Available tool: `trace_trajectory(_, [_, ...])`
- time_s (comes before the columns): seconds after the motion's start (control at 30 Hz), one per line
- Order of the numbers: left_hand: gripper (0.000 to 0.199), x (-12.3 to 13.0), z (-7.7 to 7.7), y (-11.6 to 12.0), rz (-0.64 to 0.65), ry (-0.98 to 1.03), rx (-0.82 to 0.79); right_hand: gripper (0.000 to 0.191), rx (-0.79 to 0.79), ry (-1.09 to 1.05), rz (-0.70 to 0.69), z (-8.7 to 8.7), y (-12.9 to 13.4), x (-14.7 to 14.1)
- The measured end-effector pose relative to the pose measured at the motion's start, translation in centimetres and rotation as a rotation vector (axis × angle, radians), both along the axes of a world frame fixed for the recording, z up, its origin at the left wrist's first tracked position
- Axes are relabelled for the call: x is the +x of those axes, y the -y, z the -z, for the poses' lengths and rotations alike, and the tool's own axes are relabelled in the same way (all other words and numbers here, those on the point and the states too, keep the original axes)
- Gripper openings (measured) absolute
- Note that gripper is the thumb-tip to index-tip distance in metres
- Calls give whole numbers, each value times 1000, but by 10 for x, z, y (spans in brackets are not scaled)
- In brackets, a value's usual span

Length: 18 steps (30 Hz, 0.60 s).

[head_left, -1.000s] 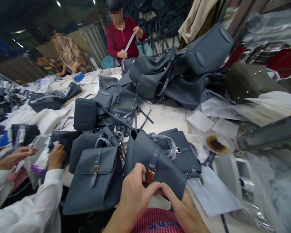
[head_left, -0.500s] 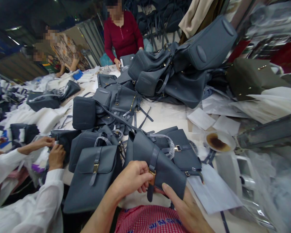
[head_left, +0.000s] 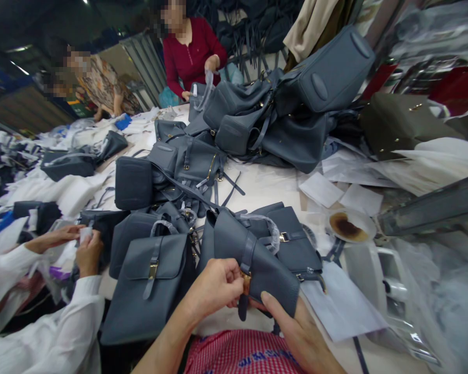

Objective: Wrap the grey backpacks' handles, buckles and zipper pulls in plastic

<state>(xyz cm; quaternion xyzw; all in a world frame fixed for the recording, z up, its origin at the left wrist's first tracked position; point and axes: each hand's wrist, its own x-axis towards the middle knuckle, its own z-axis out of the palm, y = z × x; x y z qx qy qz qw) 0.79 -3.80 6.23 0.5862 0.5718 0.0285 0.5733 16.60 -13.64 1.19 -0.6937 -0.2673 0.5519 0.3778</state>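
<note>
A dark blue-grey bag flap (head_left: 253, 254) with a strap is folded up in front of me. My left hand (head_left: 220, 283) is closed, its fingertips pinched at the gold buckle (head_left: 245, 283) on the strap, where a brownish-orange piece shows. My right hand (head_left: 283, 317) holds the flap's lower edge from beneath, thumb on top and fingers mostly hidden under it. To the left of my hands stands a similar bag (head_left: 148, 285) with its buckle fastened. Behind on the right lies another buckled bag (head_left: 292, 236) with a plastic-wrapped handle.
Many dark bags (head_left: 234, 109) are piled across the table. A dish with brown liquid (head_left: 351, 226) stands at the right beside white paper (head_left: 339, 301). At the left, a co-worker's hands (head_left: 89, 249) work on a bag; a person in red (head_left: 193, 52) stands across.
My hands have barely moved at the buckle. The person in red has raised one hand with clear plastic. The left co-worker's hands now hold a small whitish piece.
</note>
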Motion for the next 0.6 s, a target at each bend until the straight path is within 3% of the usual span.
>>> trace_trajectory(0.17, [7,1,0,4,2,12,26,42,20,35,40,-1,-2,0])
trace_trajectory(0.37, [11,8,-17,26,75,-156,471,42,29,45,61,-7,-4,-3])
trace_trajectory(0.6, [11,11,-13,40,105,-278,584,46,-13,141,97,-19,-4,-11])
